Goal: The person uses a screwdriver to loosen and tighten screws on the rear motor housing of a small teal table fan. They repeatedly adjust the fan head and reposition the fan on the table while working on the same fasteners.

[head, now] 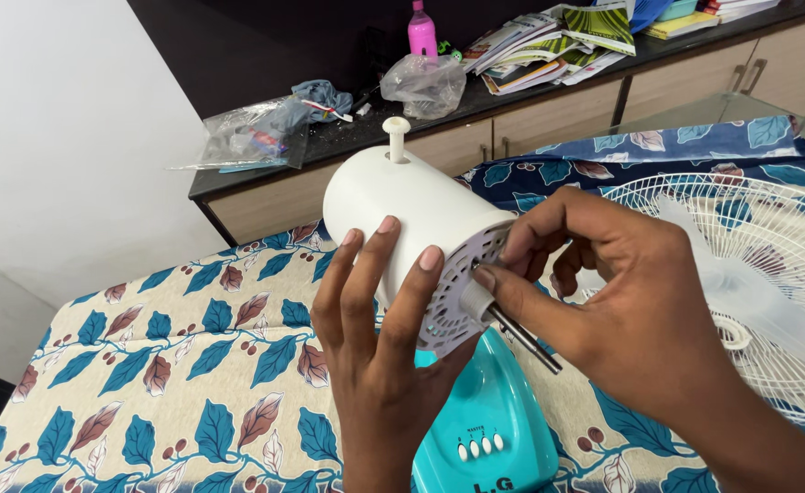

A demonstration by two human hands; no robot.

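Note:
A white cylindrical fan motor housing (393,196) with a knob on top sits above a teal fan base (489,429) with several white buttons. My left hand (375,338) cups the housing's near end, fingers spread along its side. My right hand (622,301) pinches a small grey collar (475,299) on the metal shaft (526,340) that sticks out of the perforated front plate (457,283). A white fan grille (758,274) with translucent blades lies to the right on the cloth.
The table is covered by a leaf-patterned cloth (174,365). Behind it runs a dark counter (348,137) with plastic bags, a pink bottle (422,29), a rag and a pile of magazines (548,46). A white wall is at left.

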